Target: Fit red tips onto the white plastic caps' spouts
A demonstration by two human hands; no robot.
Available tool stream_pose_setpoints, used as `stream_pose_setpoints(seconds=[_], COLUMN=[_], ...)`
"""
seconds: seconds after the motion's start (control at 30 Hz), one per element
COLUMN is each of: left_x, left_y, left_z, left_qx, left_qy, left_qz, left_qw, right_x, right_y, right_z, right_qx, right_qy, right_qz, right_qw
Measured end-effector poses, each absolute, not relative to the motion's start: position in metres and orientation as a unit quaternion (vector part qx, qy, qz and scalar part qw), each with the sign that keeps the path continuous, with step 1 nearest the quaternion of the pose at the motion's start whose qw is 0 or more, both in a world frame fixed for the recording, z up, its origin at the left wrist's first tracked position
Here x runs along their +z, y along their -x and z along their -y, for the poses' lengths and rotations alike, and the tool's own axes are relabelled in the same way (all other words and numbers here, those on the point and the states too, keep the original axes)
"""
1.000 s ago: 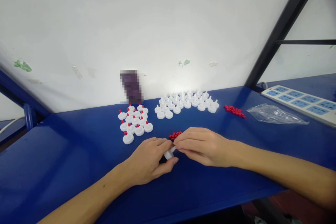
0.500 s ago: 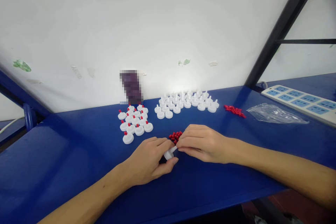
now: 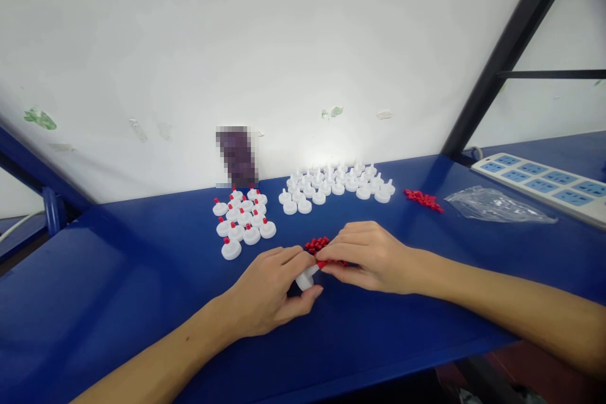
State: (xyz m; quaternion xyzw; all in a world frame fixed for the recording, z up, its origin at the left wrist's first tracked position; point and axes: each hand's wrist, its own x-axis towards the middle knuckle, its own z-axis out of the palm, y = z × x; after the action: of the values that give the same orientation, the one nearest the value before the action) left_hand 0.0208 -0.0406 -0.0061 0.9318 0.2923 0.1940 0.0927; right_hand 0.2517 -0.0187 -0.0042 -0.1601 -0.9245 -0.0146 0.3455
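Observation:
My left hand (image 3: 274, 287) is closed around a white nozzle cap (image 3: 305, 279), tilted so that its spout points right. At the spout's tip, my right hand (image 3: 367, 257) pinches a small red tip cap (image 3: 321, 264) between thumb and fingers. The red piece touches the end of the spout; how far it sits on it I cannot tell. Just behind both hands lies a loose pile of red tip caps (image 3: 315, 243), partly covered by my right fingers.
White nozzle caps with red tips (image 3: 244, 217) stand grouped at left. Bare white nozzle caps (image 3: 338, 188) stand along the wall. More red tip caps (image 3: 423, 200), a clear plastic bag (image 3: 497, 205) and a power strip (image 3: 544, 183) lie at right on the blue table (image 3: 142, 265).
The red tip cap now shows between my right fingertips at the spout, where it was hidden before. My right fingers have shifted slightly and more of the red pile is visible under them.

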Motion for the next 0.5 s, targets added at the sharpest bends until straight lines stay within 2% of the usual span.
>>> stream_pose_setpoints(seconds=[0.27,0.5], left_x=[-0.0103,-0.0105], left_y=[-0.0195,-0.0176], left_z=[0.0404,0.0418], left_qx=[0.31,0.278], left_qy=[-0.914,-0.92], left_qz=[-0.262,-0.27], left_qw=[0.022,0.06], right_x=[-0.001,-0.0006], right_y=[-0.2519,-0.2514], right_z=[0.02,0.021], right_qx=[-0.005,-0.008], right_qy=[0.159,0.164], right_qz=[0.931,0.938], right_qw=[0.328,0.304])
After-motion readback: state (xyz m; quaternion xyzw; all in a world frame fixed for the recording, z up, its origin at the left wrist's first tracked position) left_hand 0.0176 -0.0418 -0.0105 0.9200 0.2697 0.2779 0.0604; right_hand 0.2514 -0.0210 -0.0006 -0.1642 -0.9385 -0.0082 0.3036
